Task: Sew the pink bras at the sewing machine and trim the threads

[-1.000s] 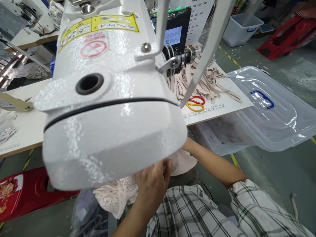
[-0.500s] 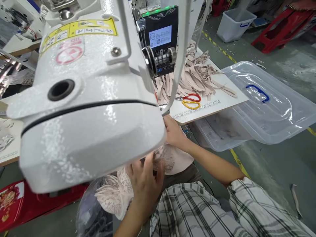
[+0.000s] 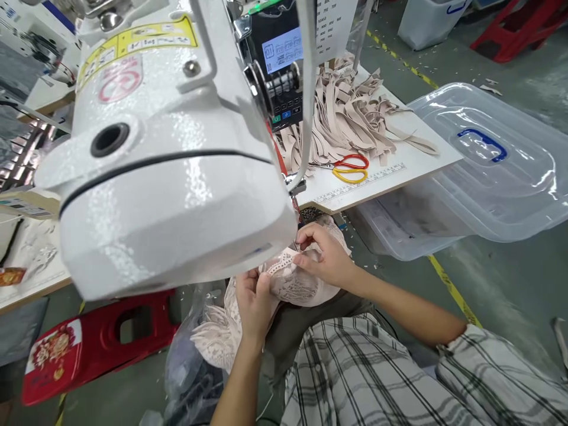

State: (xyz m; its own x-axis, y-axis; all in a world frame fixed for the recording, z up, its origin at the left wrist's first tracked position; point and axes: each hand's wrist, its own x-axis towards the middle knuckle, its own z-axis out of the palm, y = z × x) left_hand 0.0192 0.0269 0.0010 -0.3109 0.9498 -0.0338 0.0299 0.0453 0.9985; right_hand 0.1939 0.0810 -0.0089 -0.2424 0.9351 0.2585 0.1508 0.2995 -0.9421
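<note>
Right hand (image 3: 327,260): fingertips now clear of sewing machine (image 3: 177,219), grip pinching lace fabric (image 3: 295,289).
Left hand (image 3: 254,303): grip pinching it too, likely to hold its edge taut.

Lace pc (image 3: 297,287) pale pink w/ openwork pattern; fabric strips (image 3: 346,118) dusty pinkish beige. Sewing mach. (image 3: 177,219) glossy wht w/ blk seam line, yel. label (image 3: 184,31). Scissors (image 3: 336,167): 1 red handle, 1 yel. Tabletop (image 3: 319,182) wht, blk ruler marks. Box lid (image 3: 523,160) clear, blue handle (image 3: 500,154). Stool (image 3: 97,343) red w/ floral print on wht. Shirt (image 3: 377,373) wht w/ dk grn/blk plaid; trousers (image 3: 288,337) dk olive-grey. Floor (image 3: 510,296) grey-grn, yel. tape (image 3: 452,290).
</note>
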